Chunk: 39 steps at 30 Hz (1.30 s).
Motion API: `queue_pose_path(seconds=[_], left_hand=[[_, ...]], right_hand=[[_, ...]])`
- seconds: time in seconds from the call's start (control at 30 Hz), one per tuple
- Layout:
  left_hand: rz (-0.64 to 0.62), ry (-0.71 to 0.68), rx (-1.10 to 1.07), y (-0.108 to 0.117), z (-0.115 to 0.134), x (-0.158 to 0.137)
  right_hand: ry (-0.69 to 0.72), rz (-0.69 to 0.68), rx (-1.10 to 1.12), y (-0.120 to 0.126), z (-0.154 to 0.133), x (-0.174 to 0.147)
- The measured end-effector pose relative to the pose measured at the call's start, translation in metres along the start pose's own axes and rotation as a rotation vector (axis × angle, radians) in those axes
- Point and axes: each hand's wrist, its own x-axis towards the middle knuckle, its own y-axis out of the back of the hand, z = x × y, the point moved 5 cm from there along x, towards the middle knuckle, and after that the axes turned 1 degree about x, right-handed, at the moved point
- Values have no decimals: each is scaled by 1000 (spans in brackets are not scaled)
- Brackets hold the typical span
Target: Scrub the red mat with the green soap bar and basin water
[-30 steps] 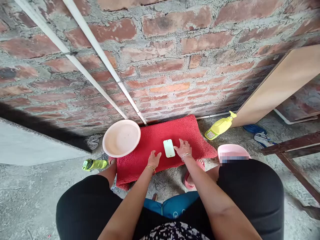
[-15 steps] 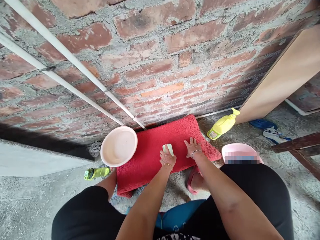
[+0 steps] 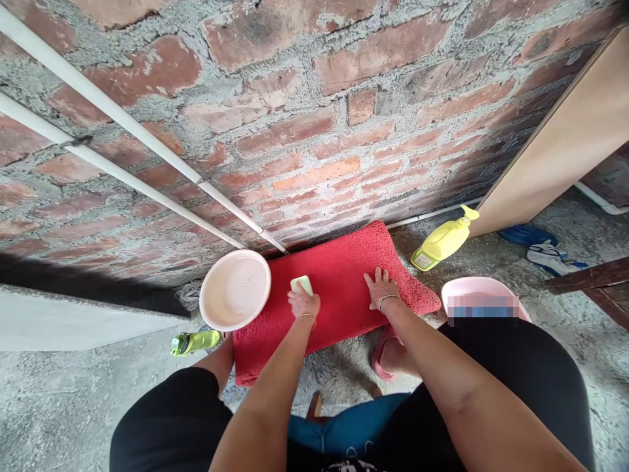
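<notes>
A red, fleecy mat lies in front of me along the foot of the wall, with its right corner sticking out. On its middle-left part my left hand is closed round a small pale green block. Whether that block is a brush, a sponge or a bar of soap I cannot tell. My right hand rests flat on the right part of the mat, fingers spread, holding nothing. Bracelets show on both wrists.
A pale pink basin sits at the mat's left end, near a green bottle. To the right are a yellow pump bottle and a pink tub. A brick wall with white pipes rises behind.
My left hand has slid left across the mat with the pale green block. My right hand stays on the mat at nearly the same spot. The view has shifted slightly.
</notes>
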Motion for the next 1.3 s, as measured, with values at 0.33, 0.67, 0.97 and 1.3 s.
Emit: queue_pose_path(seconds=[0.33, 0.67, 0.97, 1.3], left_hand=[[-65, -359, 36, -41, 51, -41], [120, 136, -124, 1, -56, 4], [-352, -477, -51, -77, 44, -92], [101, 169, -108, 17, -104, -8]], right_hand=[[1, 26, -21, 0, 1, -2], [12, 50, -31, 0, 0, -2], [-7, 35, -82, 4, 1, -7], [2, 51, -88, -1, 2, 0]])
